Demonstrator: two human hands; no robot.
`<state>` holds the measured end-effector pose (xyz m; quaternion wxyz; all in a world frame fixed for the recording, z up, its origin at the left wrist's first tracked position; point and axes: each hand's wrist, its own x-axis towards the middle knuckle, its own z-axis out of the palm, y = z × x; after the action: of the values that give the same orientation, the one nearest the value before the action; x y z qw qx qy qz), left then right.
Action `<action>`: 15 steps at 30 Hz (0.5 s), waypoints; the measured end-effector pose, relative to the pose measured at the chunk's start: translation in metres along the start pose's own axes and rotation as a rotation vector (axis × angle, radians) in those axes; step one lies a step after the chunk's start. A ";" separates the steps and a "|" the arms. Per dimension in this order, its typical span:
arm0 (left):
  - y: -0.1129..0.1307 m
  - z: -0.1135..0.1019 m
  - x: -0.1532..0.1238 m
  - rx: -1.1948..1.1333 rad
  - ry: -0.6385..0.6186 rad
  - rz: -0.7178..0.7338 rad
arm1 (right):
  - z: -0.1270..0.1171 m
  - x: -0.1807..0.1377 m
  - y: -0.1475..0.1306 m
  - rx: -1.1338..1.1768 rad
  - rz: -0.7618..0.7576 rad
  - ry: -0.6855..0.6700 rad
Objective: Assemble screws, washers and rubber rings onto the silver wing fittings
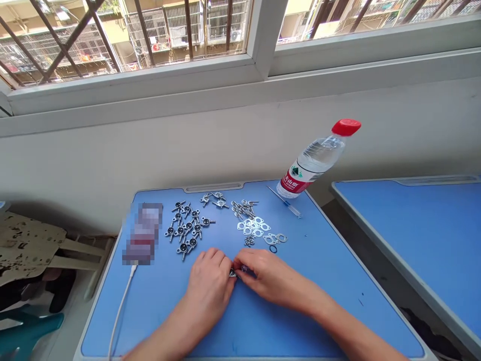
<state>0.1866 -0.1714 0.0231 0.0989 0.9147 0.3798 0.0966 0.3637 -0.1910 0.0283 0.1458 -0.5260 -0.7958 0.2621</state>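
Note:
My left hand (211,276) is closed around a small silver metal part (232,273) near the front middle of the desk. My right hand (265,273) meets it from the right, thumb and forefinger pinched at the same part; whether they hold a separate tiny piece is hidden. Beyond my hands lie flat oval metal plates (257,232) with holes, a cluster of tiny metal pieces (249,241), and a black rubber ring (273,248). Several metal fittings with black round centres (189,225) are spread to the left. Behind the plates is a pile of silver eye-ended pieces (243,207).
Three silver fittings (219,204) lie near the desk's back edge. A water bottle (311,163) with a red cap stands at the back right, beside a thin blue-handled tool (288,203). On the left is a blurred-out device with a white cable (122,306). Another blue desk (421,225) stands right.

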 end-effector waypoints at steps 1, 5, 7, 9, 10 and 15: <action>0.000 0.000 0.000 0.001 -0.001 -0.002 | 0.000 0.000 0.000 -0.001 0.001 -0.001; 0.000 -0.001 0.000 -0.007 -0.016 -0.011 | -0.001 -0.001 -0.001 0.021 0.009 0.000; 0.000 -0.001 0.000 -0.013 -0.025 -0.013 | -0.001 -0.001 0.000 0.037 0.019 -0.003; 0.000 -0.002 0.000 -0.015 -0.033 -0.015 | -0.001 0.000 0.000 0.046 0.034 -0.013; 0.000 -0.002 0.000 -0.015 -0.038 -0.016 | -0.001 0.000 0.001 0.049 0.043 -0.018; 0.001 -0.004 0.001 -0.011 -0.056 -0.023 | 0.000 0.002 0.000 0.077 0.088 -0.032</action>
<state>0.1871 -0.1710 0.0270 0.1157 0.9121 0.3867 0.0718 0.3627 -0.1892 0.0281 0.1414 -0.5503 -0.7636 0.3069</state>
